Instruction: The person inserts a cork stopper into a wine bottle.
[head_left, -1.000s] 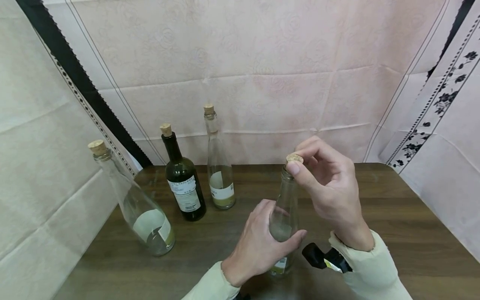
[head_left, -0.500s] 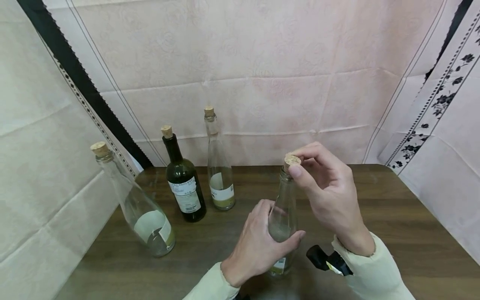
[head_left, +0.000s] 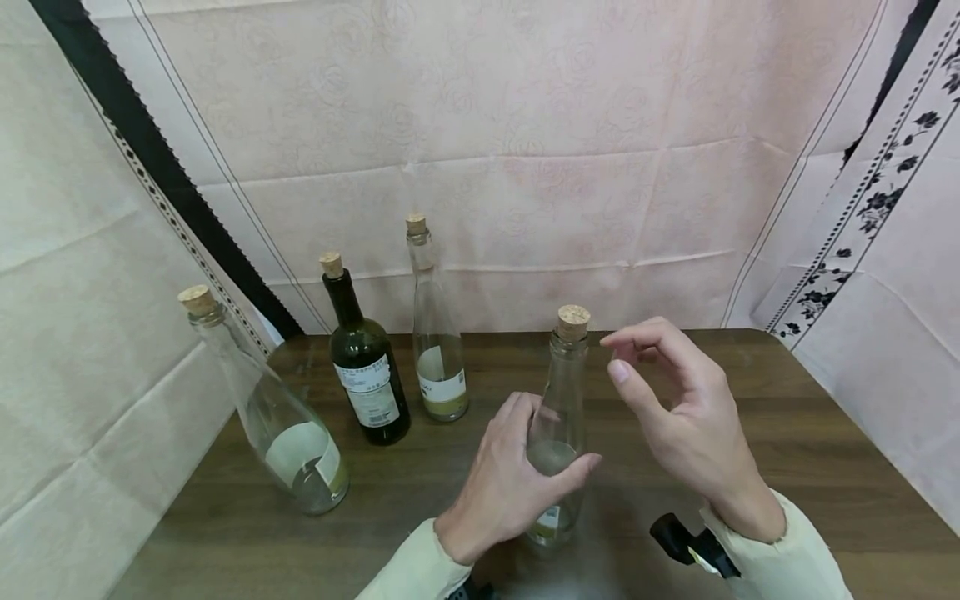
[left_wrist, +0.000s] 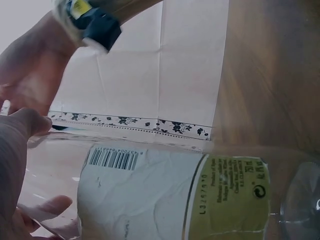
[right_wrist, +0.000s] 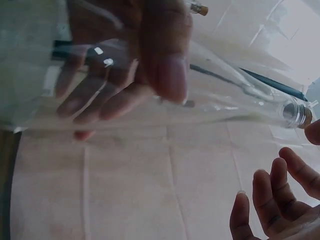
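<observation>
My left hand point(head_left: 510, 479) grips the body of a clear glass bottle point(head_left: 564, 396), which stands upright on the table. A cork point(head_left: 573, 322) sits in its mouth, with its upper part showing above the rim. To the right of the neck, my right hand point(head_left: 686, 408) is held apart from the cork, its fingers loosely bent with nothing between them. The left wrist view shows the bottle's white and green label point(left_wrist: 137, 195) close up. Through the glass in the right wrist view, the left hand's fingers point(right_wrist: 122, 97) reach around the bottle.
Three other corked bottles stand to the left: a clear bottle point(head_left: 288, 425) nearest, a dark green bottle point(head_left: 367, 375) behind it, and a slim clear bottle point(head_left: 438, 350) further back. Pale cloth point(head_left: 480, 108) hangs behind and beside the wooden table point(head_left: 810, 433).
My right hand has let go of the cork and drawn back to the right. The cork stays in the bottle. The held bottle has shifted slightly left.
</observation>
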